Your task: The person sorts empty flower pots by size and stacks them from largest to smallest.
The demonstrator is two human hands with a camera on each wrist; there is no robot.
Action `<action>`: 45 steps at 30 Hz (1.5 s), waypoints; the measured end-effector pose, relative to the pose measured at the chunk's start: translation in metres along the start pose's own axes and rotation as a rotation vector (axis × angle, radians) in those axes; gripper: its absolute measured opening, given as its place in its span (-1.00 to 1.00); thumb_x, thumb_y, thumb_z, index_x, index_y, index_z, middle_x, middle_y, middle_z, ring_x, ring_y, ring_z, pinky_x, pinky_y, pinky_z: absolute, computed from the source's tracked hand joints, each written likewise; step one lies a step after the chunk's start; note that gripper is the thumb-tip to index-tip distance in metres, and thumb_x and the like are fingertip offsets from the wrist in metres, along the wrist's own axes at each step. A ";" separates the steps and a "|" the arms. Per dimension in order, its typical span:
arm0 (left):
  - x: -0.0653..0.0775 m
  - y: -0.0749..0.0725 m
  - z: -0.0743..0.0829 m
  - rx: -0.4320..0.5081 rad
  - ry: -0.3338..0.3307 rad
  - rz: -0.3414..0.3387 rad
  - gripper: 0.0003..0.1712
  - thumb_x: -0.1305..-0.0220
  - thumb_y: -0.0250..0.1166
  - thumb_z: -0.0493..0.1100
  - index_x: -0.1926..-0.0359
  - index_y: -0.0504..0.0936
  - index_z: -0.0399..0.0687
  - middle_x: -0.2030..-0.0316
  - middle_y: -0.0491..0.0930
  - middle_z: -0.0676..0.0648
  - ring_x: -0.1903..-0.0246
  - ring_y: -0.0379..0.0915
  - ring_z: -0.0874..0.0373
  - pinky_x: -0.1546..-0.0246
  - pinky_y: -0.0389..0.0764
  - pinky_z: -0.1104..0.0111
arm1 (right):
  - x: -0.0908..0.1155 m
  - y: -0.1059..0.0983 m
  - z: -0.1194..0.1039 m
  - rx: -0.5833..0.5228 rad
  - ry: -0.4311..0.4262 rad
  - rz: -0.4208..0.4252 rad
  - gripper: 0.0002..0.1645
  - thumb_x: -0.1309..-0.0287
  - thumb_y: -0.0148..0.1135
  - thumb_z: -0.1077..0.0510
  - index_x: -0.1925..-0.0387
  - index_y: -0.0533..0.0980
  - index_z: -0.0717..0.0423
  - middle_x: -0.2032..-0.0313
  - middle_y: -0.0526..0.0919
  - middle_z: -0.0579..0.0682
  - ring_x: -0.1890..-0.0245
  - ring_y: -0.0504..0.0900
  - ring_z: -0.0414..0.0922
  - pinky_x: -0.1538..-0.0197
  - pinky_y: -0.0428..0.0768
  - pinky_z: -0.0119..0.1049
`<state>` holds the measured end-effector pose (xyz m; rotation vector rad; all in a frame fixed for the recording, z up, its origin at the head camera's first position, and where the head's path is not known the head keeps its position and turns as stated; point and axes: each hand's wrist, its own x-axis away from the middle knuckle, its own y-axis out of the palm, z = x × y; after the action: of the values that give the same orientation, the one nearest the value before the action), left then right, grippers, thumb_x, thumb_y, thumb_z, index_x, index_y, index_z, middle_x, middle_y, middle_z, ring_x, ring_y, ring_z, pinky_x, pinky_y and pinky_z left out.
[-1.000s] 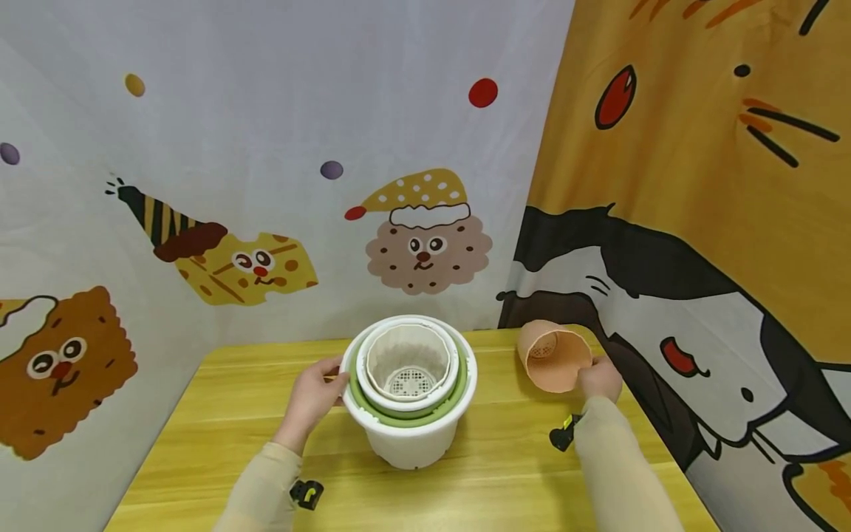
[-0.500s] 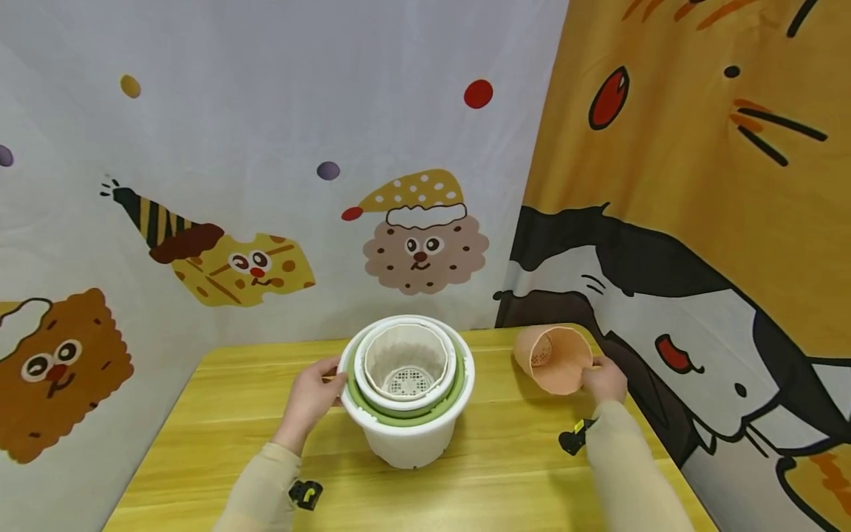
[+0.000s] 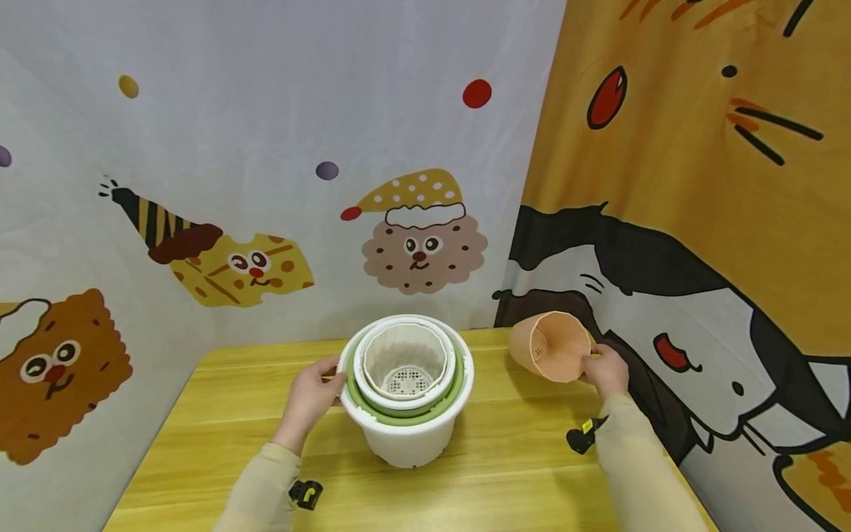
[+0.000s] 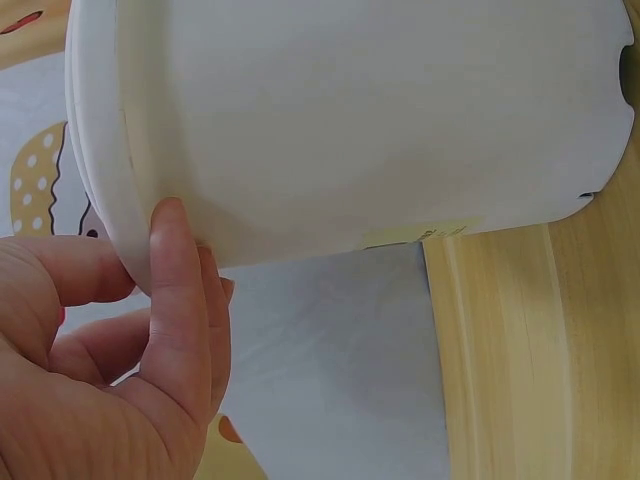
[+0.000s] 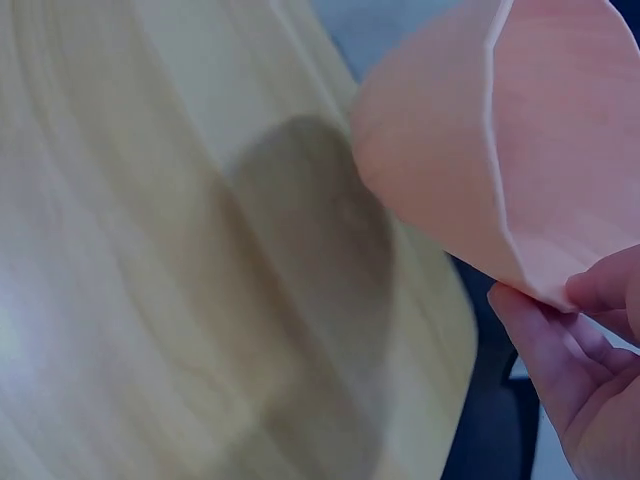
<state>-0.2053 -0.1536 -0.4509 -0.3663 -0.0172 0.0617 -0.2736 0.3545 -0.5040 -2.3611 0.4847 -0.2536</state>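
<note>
A white flowerpot (image 3: 411, 445) stands upright on the table, with a green pot (image 3: 412, 420) and smaller white pots nested inside it. The innermost one is a cream pot (image 3: 379, 362) with a grid of holes in its base. My left hand (image 3: 315, 393) pinches the big pot's rim on its left side; in the left wrist view the fingers (image 4: 180, 300) press under the rim. To the right, my right hand (image 3: 606, 371) pinches the rim of a peach-coloured flowerpot (image 3: 525, 347). That pot is tipped on its side, mouth toward me, and casts a shadow on the table.
The yellow wood-grain table (image 3: 226, 414) carries the pots near its back edge. Behind it hangs a pale cloth (image 3: 266, 111) with cartoon prints. An orange cloth (image 3: 698, 185) with a large cartoon animal hangs close along the right side.
My right hand has moved right and slightly up with the peach flowerpot, whose mouth has tilted upward. The left hand and the nested pots stay in place.
</note>
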 end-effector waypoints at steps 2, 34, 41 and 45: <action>0.001 0.000 0.000 0.001 0.003 0.000 -0.54 -0.39 0.17 -0.36 -0.28 0.47 -0.37 -0.01 0.56 -0.37 0.24 0.61 -0.04 0.39 0.77 0.32 | -0.001 0.000 -0.006 -0.039 -0.013 -0.014 -0.56 -0.28 0.03 0.23 -0.09 0.44 0.46 0.11 0.56 0.44 0.39 0.68 0.10 0.33 0.74 -0.12; 0.000 0.000 -0.002 0.013 0.008 -0.003 -0.53 -0.39 0.16 -0.36 -0.30 0.45 -0.38 -0.04 0.53 -0.41 0.24 0.61 -0.06 0.39 0.77 0.32 | 0.061 -0.017 -0.183 -0.342 -0.350 -0.206 -0.59 -0.40 0.14 0.15 -0.11 0.49 0.40 0.16 0.61 0.27 0.35 0.65 -0.16 0.20 0.76 -0.32; 0.001 -0.002 0.000 0.001 -0.012 -0.002 -0.52 -0.40 0.17 -0.33 -0.30 0.45 -0.35 -0.04 0.54 -0.37 0.26 0.61 -0.01 0.36 0.78 0.27 | 0.080 -0.004 -0.204 -0.314 -0.416 -0.283 -0.67 -0.37 0.16 0.22 -0.04 0.54 0.38 0.24 0.62 0.24 0.38 0.67 -0.10 0.25 0.77 -0.29; 0.001 -0.002 0.000 0.006 -0.003 -0.008 -0.53 -0.39 0.17 -0.34 -0.29 0.45 -0.38 -0.02 0.54 -0.38 0.28 0.60 0.00 0.37 0.78 0.28 | 0.088 0.008 -0.213 -0.238 -0.461 -0.316 -0.73 -0.35 0.17 0.23 0.02 0.56 0.34 0.33 0.62 0.18 0.42 0.67 -0.08 0.29 0.78 -0.24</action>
<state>-0.2047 -0.1559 -0.4501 -0.3599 -0.0209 0.0548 -0.2616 0.1841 -0.3490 -2.6140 -0.0852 0.2193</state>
